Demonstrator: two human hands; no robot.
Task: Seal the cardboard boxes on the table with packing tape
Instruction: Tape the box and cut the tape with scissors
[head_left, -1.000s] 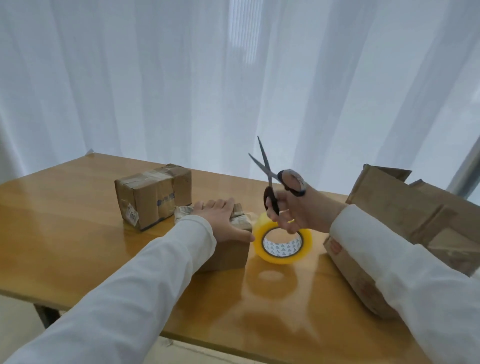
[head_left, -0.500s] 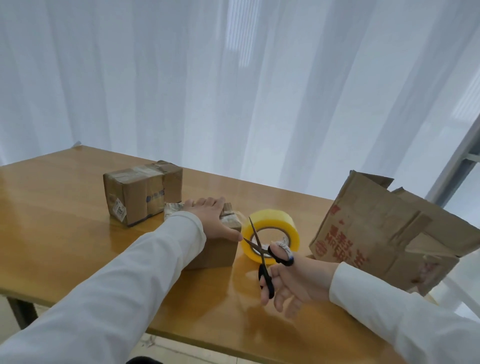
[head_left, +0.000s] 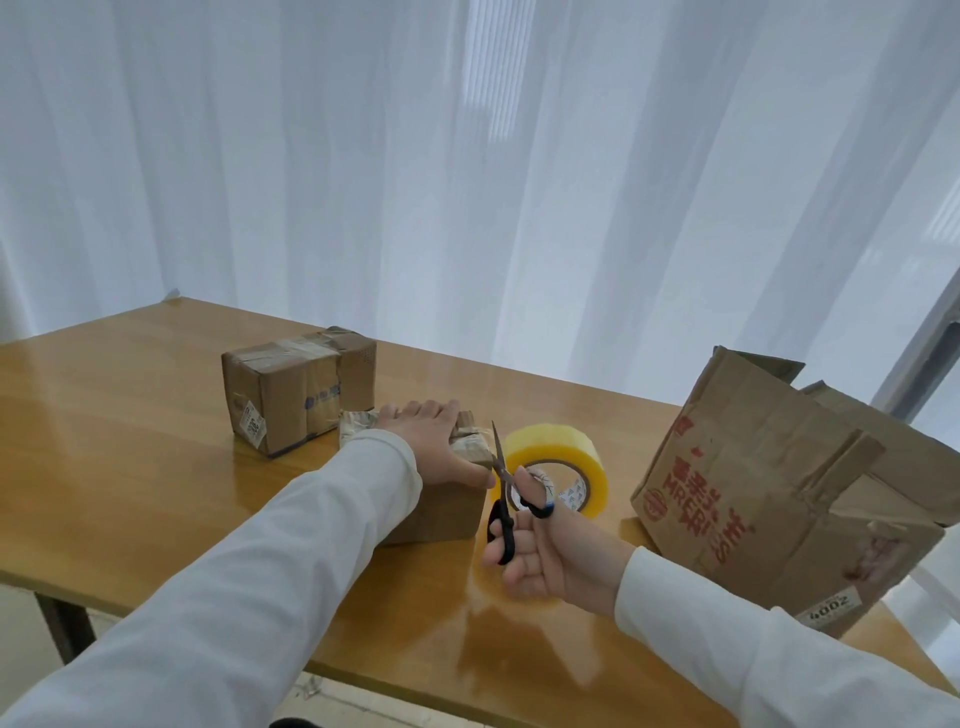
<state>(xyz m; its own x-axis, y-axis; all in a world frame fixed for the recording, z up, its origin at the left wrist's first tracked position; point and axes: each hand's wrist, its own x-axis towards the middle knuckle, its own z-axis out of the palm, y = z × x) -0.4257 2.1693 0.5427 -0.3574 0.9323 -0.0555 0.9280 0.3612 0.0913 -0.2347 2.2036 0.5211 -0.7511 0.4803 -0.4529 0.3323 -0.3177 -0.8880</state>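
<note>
A small cardboard box (head_left: 441, 512) sits mid-table. My left hand (head_left: 434, 439) lies flat on its top, thumb down the right side. My right hand (head_left: 550, 556) holds black-handled scissors (head_left: 503, 499) with thumb and fingers through the loops. The blades look nearly closed and point up between the box's right edge and the roll of yellowish packing tape (head_left: 558, 467), which stands on its edge just right of the box. A second, taped box (head_left: 296, 395) stands behind on the left. A large worn box (head_left: 779, 493) with red print leans at the right.
The wooden table (head_left: 130, 441) has a near edge just below my arms and a far edge against white curtains (head_left: 467, 182). A table leg (head_left: 65, 629) shows at the lower left. A grey frame (head_left: 930, 358) rises at the far right.
My right hand brought the scissors down from above the tape roll to table height beside the small box, and the blades closed. My left hand stayed on the box. The tape roll now stands free.
</note>
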